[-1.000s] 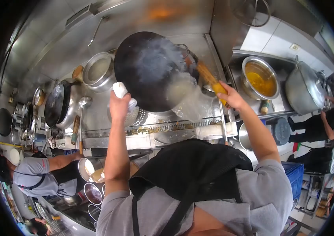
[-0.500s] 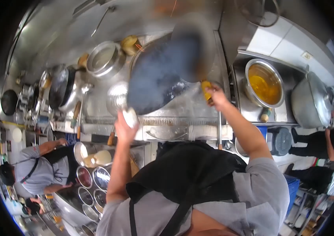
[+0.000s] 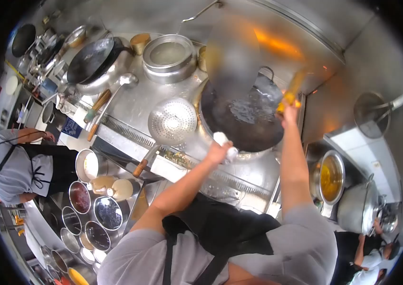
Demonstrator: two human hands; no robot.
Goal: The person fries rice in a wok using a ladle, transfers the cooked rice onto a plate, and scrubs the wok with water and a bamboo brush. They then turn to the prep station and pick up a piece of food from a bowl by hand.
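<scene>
My left hand (image 3: 219, 153) is closed around a white cloth (image 3: 222, 139) at the near left rim of the wok (image 3: 254, 128). This large dark wok sits over the stove, with a wet shine on its inner wall and a loop handle on its far side. At the wok's right, my right hand (image 3: 289, 114) grips a yellow-handled tool (image 3: 290, 97); its far part is smeared, so I cannot tell its kind. A blurred grey shape hides the wok's far left part. A perforated strainer (image 3: 172, 121) lies left of my left hand.
A metal pot (image 3: 169, 59) stands behind the strainer, with another wok (image 3: 92, 61) farther left. A ladle (image 3: 128, 80) lies nearby. Yellow liquid fills a bowl (image 3: 331, 178) at right, beside a large pot (image 3: 357, 209). Sauce containers (image 3: 108, 213) and co-workers are at both sides.
The wok has gone from lifted and tilted to lower over the stove. Both hands have moved with it as the view turned. Orange glow now shows on the back wall.
</scene>
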